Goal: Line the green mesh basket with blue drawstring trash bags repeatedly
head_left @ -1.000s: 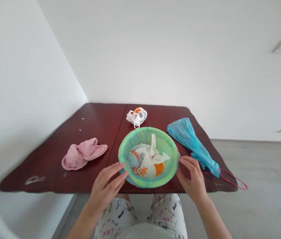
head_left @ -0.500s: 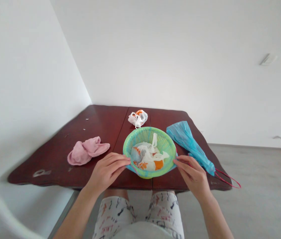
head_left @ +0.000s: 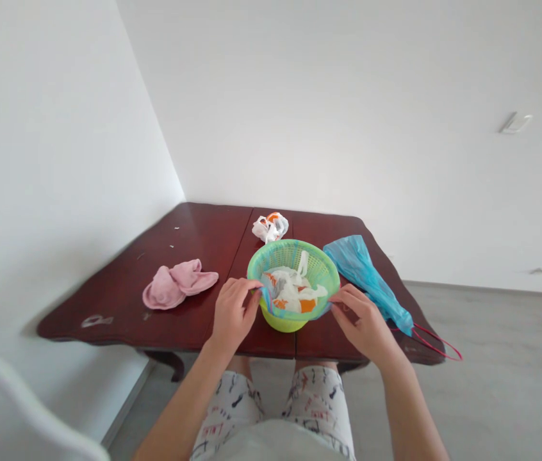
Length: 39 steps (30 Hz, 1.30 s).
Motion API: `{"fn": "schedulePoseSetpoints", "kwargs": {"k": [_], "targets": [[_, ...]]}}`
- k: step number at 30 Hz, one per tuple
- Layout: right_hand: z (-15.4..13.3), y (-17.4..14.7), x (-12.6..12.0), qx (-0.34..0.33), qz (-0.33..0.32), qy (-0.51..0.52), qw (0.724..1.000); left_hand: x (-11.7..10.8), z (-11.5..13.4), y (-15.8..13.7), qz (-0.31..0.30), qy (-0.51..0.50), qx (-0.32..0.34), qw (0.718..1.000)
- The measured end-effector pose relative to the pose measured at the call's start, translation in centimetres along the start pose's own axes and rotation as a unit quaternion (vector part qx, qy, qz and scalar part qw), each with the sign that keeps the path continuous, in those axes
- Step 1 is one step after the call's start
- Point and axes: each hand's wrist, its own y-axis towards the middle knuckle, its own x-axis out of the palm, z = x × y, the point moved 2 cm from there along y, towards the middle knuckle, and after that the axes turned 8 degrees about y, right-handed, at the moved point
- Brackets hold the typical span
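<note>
Basket of green mesh (head_left: 285, 324), upright on a dark red surface (head_left: 213, 224) near the middle of its near edge, with a knotted white bundle (head_left: 290, 294), marked in orange, resting inside. Around the inner wall and over parts of the rim, translucent blue film (head_left: 268, 299). Left hand (head_left: 232, 312) closed in a pinch on the film at the near left of the rim; right hand (head_left: 364, 325) pinching it likewise at the near right.

By all appearances, a job partway through: bundle already in the basket, film already around much of the inside. Seemingly unfinished: the film's near margin, held in the fingertips and not lying loose over the rim. Too fine to judge: the fit of the film beneath the bundle.

Toward the middle of the far edge, outside the basket, a second white bundle (head_left: 271, 228), untouched by either hand. Toward the right edge, a blue plastic bag (head_left: 364, 272), lying slantwise, with a red cord (head_left: 437, 340) reaching past the edge at the near right corner. Toward the left edge, well apart from the basket, a soft pink item (head_left: 179, 285), exact kind hard to tell.
</note>
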Motion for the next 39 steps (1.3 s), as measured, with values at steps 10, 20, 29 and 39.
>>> {"fn": "schedulePoseSetpoints", "kwargs": {"k": [10, 20, 29, 39], "targets": [[-0.3, 1.2, 1.1, 0.067, -0.005, 0.084, 0.994, -0.4, -0.6, 0.1, -0.061, -0.137, 0.098, 0.984], [1.2, 0.4, 2.6, 0.09, 0.06, 0.083, 0.991, 0.8, -0.4, 0.0, -0.011, -0.188, -0.01, 0.982], [3.1, -0.9, -1.4, 0.019, 0.063, 0.035, 0.997, -5.3, -5.4, 1.3, -0.14, 0.017, 0.131, 0.981], [6.9, 0.6, -0.3, -0.011, 0.148, 0.023, 0.989, -2.3, -8.0, 0.3, -0.101, 0.002, 0.08, 0.992]]}}
